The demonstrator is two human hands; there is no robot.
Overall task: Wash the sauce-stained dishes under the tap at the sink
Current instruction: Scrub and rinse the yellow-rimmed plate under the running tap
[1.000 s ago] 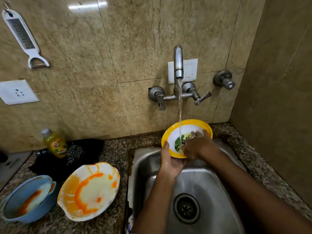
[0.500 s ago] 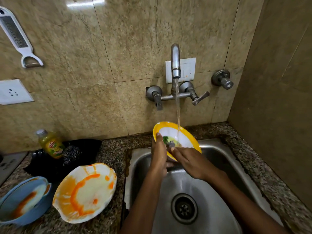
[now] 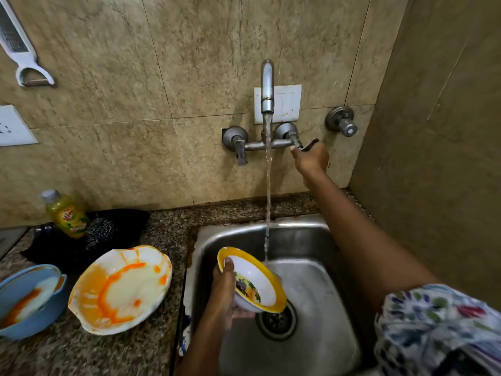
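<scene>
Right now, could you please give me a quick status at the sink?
Left hand holds bowl over sink. Right hand on tap lever, water running. Two stained dishes wait.

We're looking at big beige marbled wall tiles [image 3: 189, 77] with a glossy sheen, plus a plainer tan side wall [image 3: 439, 131] closing off the corner on the right. A white switch plate [image 3: 287, 103] sits mid-wall and a white socket [image 3: 13, 127] at the left edge. A white grater-peeler [image 3: 19, 47] hangs up top left. Speckled granite counter [image 3: 168, 226] runs below.
</scene>
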